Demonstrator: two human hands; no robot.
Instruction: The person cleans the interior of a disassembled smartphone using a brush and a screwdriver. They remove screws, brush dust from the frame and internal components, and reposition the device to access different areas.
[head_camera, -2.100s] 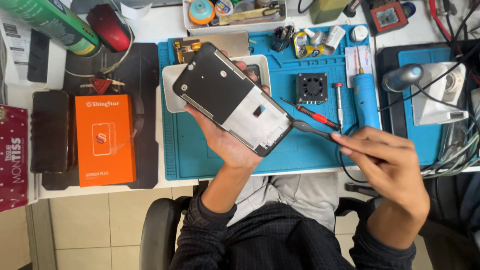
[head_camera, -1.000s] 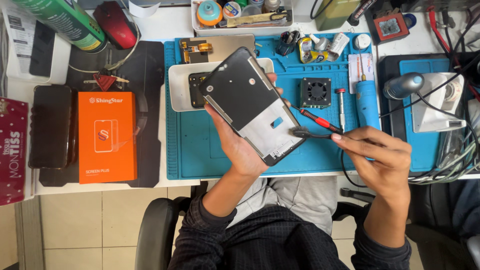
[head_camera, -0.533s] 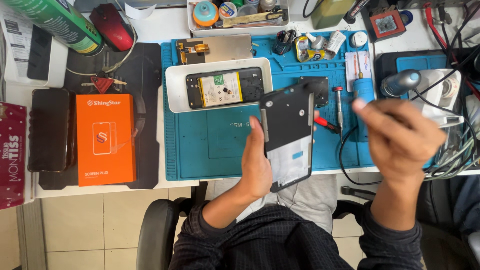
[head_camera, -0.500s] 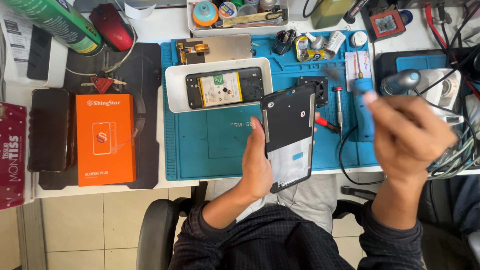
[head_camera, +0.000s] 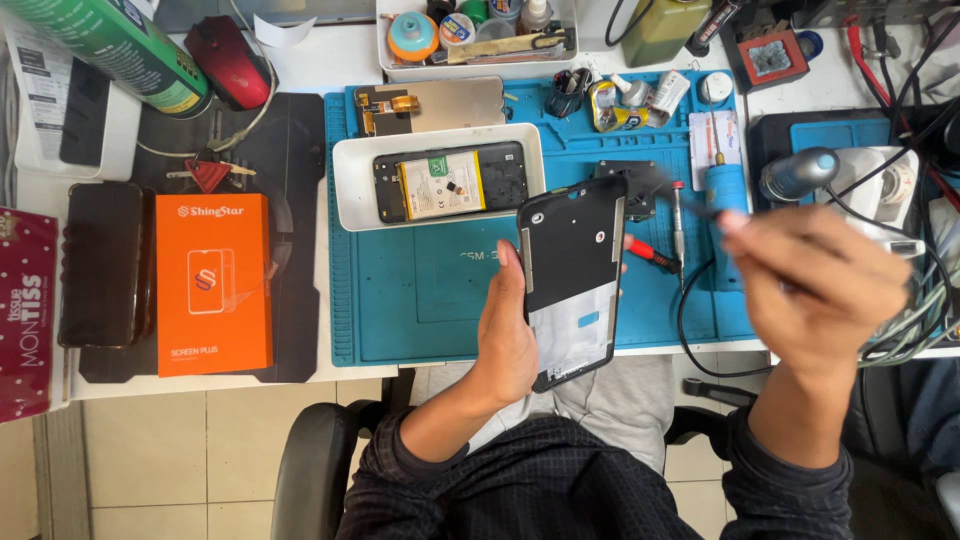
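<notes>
- left hand (head_camera: 507, 338): grip closed round edge of black phone frame (head_camera: 572, 276), held upright over blue mat (head_camera: 430, 290)
- white tray (head_camera: 352, 190) with opened phone: up-left of that grip
- right hand (head_camera: 815, 290): blurred, grip pinched on thin tool (head_camera: 690, 203), tip just right of frame

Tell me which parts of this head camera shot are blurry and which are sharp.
Head view: the right hand and the thin tool it holds are smeared by motion blur; the left hand and the phone frame it grips are sharp, as are the orange box and white tray; lighting is even.
</notes>
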